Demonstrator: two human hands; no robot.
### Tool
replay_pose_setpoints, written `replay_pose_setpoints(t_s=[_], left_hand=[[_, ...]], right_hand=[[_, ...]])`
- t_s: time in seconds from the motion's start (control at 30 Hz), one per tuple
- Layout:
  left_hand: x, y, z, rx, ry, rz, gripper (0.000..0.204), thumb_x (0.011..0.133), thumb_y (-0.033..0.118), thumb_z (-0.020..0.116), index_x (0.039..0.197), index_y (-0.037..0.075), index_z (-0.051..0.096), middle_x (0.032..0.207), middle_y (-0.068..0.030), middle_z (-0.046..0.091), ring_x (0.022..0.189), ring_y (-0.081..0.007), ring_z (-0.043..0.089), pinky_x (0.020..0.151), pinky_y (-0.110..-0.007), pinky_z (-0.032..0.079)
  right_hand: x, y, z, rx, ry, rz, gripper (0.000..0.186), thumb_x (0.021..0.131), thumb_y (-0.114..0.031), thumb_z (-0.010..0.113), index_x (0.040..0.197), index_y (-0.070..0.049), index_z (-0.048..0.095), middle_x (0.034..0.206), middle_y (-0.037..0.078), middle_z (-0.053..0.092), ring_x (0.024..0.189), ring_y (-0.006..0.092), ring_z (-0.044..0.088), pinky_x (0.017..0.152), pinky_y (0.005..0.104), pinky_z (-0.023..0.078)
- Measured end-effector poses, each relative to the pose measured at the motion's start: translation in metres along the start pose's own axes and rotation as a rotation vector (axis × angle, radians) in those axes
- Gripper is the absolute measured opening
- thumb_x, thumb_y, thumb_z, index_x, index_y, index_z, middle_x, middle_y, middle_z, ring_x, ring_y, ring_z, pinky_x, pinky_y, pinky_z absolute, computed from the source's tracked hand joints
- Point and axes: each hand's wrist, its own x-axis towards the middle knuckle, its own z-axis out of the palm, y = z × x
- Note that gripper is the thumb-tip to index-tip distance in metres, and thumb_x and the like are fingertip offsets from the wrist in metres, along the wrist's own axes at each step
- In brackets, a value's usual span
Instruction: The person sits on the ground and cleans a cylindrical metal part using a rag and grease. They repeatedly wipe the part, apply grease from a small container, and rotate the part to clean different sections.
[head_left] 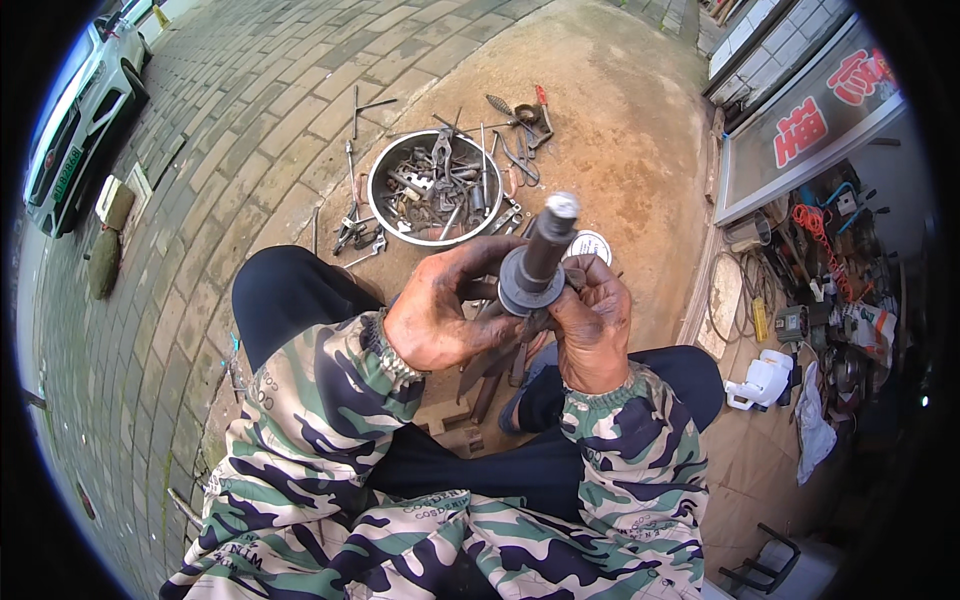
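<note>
A dark, greasy metal shaft (545,248) with a wide collar and a bright worn tip points up toward me, held over my lap in both hands. My left hand (435,312) is closed around its lower part from the left, fingers behind the collar. On the other side my right hand (596,338) grips close under the collar, thumb and fingers bent; whether it pinches some smaller part too, I cannot tell. Both hands are blackened with grease. Below them, between my legs, dark metal bars (486,396) show partly, their upper ends hidden by the hands.
Ahead stands a round metal basin (373,200) heaped with tools and parts. Pliers (520,160) and wrenches (352,215) lie around it. A white round lid (592,246) sits behind my right hand. At right are a white jug (762,380) and cluttered tools; a car (85,115) stands far left.
</note>
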Motion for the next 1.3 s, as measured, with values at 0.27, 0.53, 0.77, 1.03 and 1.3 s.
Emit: replay_pose_setpoints(t_s=[0.27, 0.53, 0.77, 1.03, 1.3], left_hand=[[0.002, -0.002, 0.008, 0.329, 0.129, 0.104, 0.057, 0.077, 0.002, 0.078, 0.129, -0.004, 0.056, 0.115, -0.0135, 0.068, 0.107, -0.0203, 0.067, 0.094, -0.035, 0.055], [-0.005, 0.011, -0.012, 0.194, -0.243, -0.182, 0.063, 0.077, 0.005, 0.083, 0.133, -0.004, 0.056, 0.114, -0.0174, 0.071, 0.106, -0.0169, 0.065, 0.095, -0.033, 0.051], [-0.005, -0.002, -0.007, -0.104, -0.075, -0.151, 0.061, 0.077, 0.001, 0.081, 0.131, -0.002, 0.052, 0.114, -0.0109, 0.067, 0.107, -0.0153, 0.064, 0.092, -0.032, 0.053], [-0.001, -0.011, 0.009, 0.217, 0.163, 0.019, 0.062, 0.073, 0.005, 0.086, 0.126, -0.002, 0.055, 0.113, -0.0080, 0.066, 0.100, -0.0155, 0.065, 0.091, -0.033, 0.053], [-0.007, 0.006, -0.017, 0.395, -0.259, 0.001, 0.058, 0.075, 0.013, 0.084, 0.127, -0.002, 0.061, 0.109, -0.0171, 0.071, 0.102, -0.0233, 0.069, 0.088, -0.036, 0.054]], right_hand=[[-0.003, 0.009, 0.011, -0.028, 0.021, -0.240, 0.032, 0.086, -0.010, 0.080, 0.102, 0.001, 0.054, 0.091, 0.007, 0.068, 0.079, 0.0105, 0.064, 0.073, 0.0245, 0.053], [0.001, -0.011, -0.011, -0.409, -0.183, 0.058, 0.028, 0.088, -0.019, 0.077, 0.096, 0.002, 0.061, 0.082, 0.004, 0.068, 0.074, 0.0059, 0.060, 0.064, 0.0216, 0.047], [0.002, 0.007, -0.007, -0.079, -0.053, 0.067, 0.027, 0.087, -0.013, 0.078, 0.101, 0.001, 0.059, 0.088, 0.003, 0.067, 0.077, 0.0070, 0.060, 0.070, 0.0219, 0.048], [-0.003, 0.014, 0.007, -0.229, 0.052, -0.224, 0.033, 0.086, -0.013, 0.079, 0.099, 0.002, 0.052, 0.087, 0.005, 0.065, 0.078, 0.0079, 0.059, 0.068, 0.0226, 0.049], [0.002, -0.012, -0.005, -0.321, -0.148, 0.182, 0.024, 0.088, -0.006, 0.071, 0.100, 0.007, 0.055, 0.087, 0.012, 0.070, 0.072, 0.0121, 0.066, 0.059, 0.0250, 0.053]])
